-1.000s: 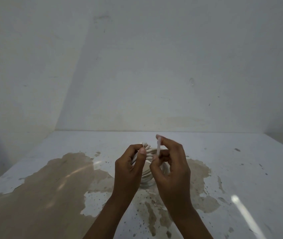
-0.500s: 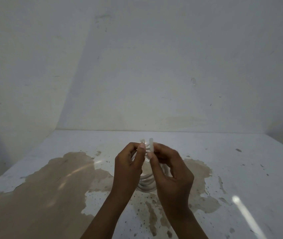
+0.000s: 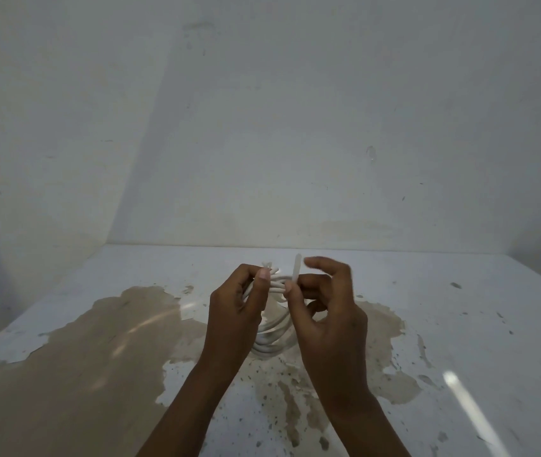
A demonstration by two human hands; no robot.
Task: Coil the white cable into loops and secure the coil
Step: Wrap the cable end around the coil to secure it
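Note:
The white cable point(image 3: 274, 333) hangs as a coil of several loops between my hands, above the table. My left hand point(image 3: 234, 311) pinches the top of the coil, thumb in front, with short cable bends sticking up past its fingertips. My right hand point(image 3: 325, 319) holds the cable's loose end point(image 3: 296, 267) upright between thumb and middle finger, just right of the coil top. Its index finger is lifted and blurred. The lower loops show between my wrists; the coil's sides are hidden behind my hands.
The white table point(image 3: 460, 324) has a large brown patch of peeled paint point(image 3: 97, 341) on the left and centre, with specks around it. White walls close in behind and on the left. A bright light streak point(image 3: 467, 404) lies at the right.
My right hand has shifted a little right and up with the loose end, away from the left thumb, and its index finger has lifted off. The left hand keeps its pinch on the coil.

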